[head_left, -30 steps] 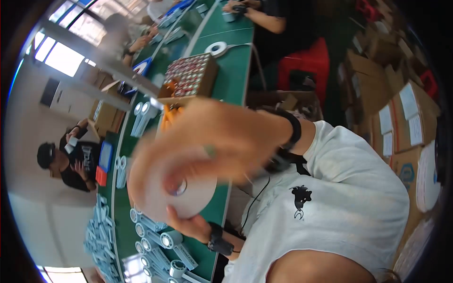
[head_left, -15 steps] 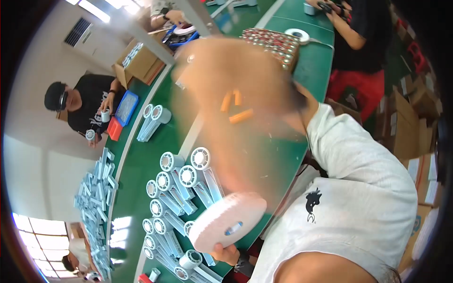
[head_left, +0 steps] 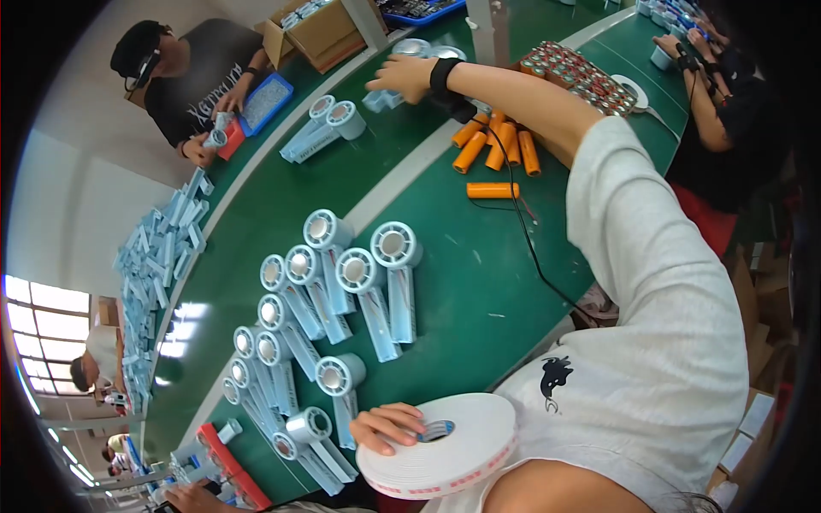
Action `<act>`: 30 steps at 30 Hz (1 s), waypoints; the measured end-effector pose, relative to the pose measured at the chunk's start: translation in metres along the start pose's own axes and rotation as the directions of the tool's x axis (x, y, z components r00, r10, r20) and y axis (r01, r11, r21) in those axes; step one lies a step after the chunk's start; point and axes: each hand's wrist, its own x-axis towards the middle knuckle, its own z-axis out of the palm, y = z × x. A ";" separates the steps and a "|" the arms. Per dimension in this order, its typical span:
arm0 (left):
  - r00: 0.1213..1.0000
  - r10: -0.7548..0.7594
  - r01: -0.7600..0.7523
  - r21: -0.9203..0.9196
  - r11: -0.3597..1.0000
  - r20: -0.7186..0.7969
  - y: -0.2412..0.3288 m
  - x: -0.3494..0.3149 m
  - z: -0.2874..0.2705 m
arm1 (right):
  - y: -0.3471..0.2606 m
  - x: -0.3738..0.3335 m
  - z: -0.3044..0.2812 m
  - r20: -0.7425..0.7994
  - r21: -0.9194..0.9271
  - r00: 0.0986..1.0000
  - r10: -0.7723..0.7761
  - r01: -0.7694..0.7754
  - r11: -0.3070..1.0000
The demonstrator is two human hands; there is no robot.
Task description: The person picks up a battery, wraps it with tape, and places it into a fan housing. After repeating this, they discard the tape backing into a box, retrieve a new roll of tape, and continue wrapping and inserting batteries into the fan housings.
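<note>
My left hand grips a large white tape roll with pink marks on its edge, fingers lying over its face beside the centre hole. My right hand reaches far across the green table, its fingers bent over the handles of light-blue handheld fans; the undersides of the fingers are hidden. It wears a black wristband with a black device. Between my hands lies a group of similar fans, round heads mostly toward the far side. Two more fans rest together left of my right hand.
Orange battery cells lie under my right forearm, a black cable running past them. A box of cells and a white roll stand beyond. Light-blue parts are heaped at left. Co-workers sit around; a red tray is nearby.
My right hand, blurred and close to the camera before, has moved away to the far fans. The tape roll has tipped flatter in my left hand. The view has shifted.
</note>
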 end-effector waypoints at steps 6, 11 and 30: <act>0.963 0.106 -0.104 -0.021 0.994 0.248 0.034 -0.010 0.025 | -0.161 -0.151 -0.104 -0.339 0.062 0.744 -0.575 0.628 0.776; 0.946 0.089 -0.120 0.083 0.989 0.312 0.062 -0.035 0.072 | -0.278 -0.243 -0.079 -0.383 0.096 0.624 -0.681 0.760 0.643; 0.756 0.046 0.330 0.441 0.835 -0.653 -0.006 -0.075 0.081 | -0.233 -0.060 -0.143 -0.591 0.457 0.682 -0.430 0.723 0.518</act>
